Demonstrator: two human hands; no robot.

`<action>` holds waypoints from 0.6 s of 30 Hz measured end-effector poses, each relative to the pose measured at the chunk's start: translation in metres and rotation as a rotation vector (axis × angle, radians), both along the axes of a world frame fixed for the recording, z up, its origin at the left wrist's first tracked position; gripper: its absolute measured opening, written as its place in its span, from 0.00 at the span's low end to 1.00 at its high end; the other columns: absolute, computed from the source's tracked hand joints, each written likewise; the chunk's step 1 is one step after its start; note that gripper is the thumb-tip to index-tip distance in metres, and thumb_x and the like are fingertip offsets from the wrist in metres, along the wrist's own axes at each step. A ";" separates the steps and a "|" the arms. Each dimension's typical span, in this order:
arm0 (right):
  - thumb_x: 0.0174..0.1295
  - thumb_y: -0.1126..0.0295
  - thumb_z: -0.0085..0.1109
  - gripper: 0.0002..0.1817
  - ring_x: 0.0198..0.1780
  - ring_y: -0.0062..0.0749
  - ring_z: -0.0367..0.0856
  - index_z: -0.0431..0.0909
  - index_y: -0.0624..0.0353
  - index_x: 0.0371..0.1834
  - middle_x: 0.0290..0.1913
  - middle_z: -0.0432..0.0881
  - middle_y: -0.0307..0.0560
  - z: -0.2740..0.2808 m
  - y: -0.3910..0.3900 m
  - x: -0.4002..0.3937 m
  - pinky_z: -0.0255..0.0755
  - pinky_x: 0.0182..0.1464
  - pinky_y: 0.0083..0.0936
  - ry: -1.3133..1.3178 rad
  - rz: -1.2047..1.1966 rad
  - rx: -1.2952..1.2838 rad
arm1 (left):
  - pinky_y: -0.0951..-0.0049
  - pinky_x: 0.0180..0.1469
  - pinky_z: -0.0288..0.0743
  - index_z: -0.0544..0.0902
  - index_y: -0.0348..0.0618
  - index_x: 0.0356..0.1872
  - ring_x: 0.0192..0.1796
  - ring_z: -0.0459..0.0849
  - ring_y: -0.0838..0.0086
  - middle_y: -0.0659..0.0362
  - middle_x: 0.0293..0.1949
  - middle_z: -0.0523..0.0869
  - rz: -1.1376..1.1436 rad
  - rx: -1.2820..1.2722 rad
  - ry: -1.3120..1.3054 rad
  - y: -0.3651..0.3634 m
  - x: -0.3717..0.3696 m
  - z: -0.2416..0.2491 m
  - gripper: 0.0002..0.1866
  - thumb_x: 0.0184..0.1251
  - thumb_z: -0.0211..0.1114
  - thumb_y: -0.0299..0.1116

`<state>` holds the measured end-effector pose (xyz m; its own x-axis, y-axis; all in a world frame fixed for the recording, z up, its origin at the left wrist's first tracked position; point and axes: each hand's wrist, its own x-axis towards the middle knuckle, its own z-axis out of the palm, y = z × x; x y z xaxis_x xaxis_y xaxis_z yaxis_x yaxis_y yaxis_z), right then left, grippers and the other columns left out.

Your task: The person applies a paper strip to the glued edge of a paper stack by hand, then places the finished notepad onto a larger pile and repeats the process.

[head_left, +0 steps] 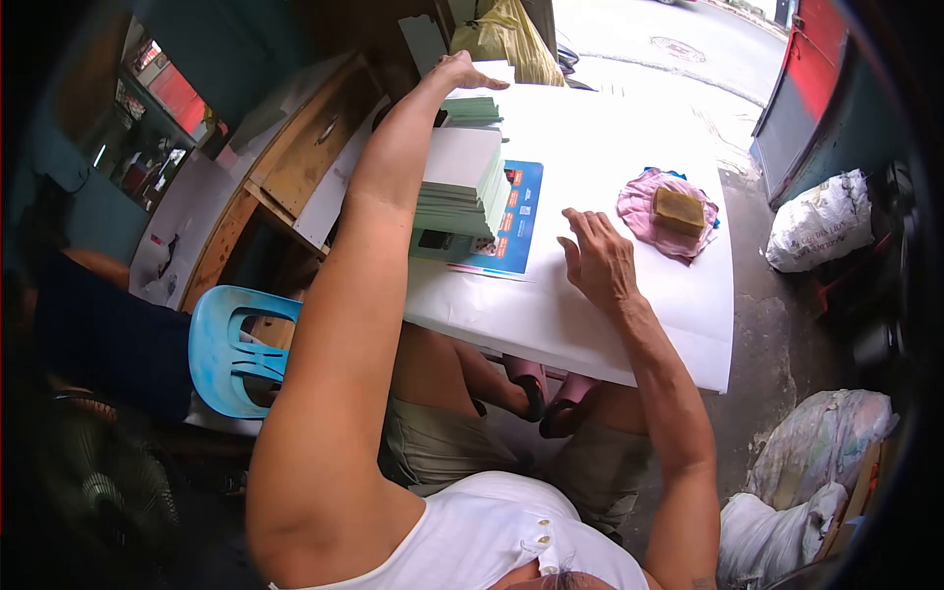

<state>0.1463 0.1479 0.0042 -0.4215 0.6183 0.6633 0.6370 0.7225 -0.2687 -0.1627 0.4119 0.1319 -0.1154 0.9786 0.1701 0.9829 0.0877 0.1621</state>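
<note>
Reaching far across the white counter [551, 315], the left hand [462, 71] lands flat on the far paper pile [470, 108], grip open, holding nothing.

Right hand [597, 258] rests palm down on the counter, fingers spread and loose, just beside a blue printed sheet [513, 221]. Between the arms rises a tall stack of white sheets [460, 182], sitting on that blue sheet and close against the left forearm. Off to the right lies a pink cloth [649, 211] with a brown block [678, 208] on top. Blue plastic chair [231, 349] stands left of the counter; tied sacks [821, 231] crowd the floor on the right.
</note>
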 end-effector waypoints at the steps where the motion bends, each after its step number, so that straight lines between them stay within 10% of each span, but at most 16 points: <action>1: 0.61 0.74 0.67 0.19 0.45 0.41 0.83 0.76 0.60 0.55 0.40 0.83 0.49 -0.002 0.000 -0.001 0.81 0.40 0.36 -0.012 -0.007 -0.011 | 0.52 0.76 0.68 0.70 0.28 0.71 0.76 0.71 0.47 0.37 0.71 0.74 0.009 -0.061 -0.007 0.005 0.000 -0.001 0.73 0.27 0.81 0.78; 10: 0.57 0.76 0.68 0.15 0.45 0.39 0.81 0.75 0.60 0.46 0.41 0.81 0.47 -0.003 -0.001 -0.009 0.81 0.41 0.33 -0.048 0.033 -0.060 | 0.20 0.72 0.52 0.43 0.50 0.85 0.81 0.50 0.35 0.41 0.83 0.46 0.099 -0.413 -0.375 -0.009 0.001 0.012 0.83 0.28 0.79 0.80; 18: 0.59 0.74 0.68 0.16 0.43 0.43 0.84 0.77 0.63 0.49 0.41 0.83 0.52 0.002 -0.009 -0.001 0.80 0.44 0.37 0.188 0.039 -0.393 | 0.37 0.63 0.75 0.44 0.42 0.84 0.67 0.76 0.38 0.31 0.76 0.58 0.130 -0.208 -0.722 0.004 -0.070 0.014 0.73 0.47 0.58 0.87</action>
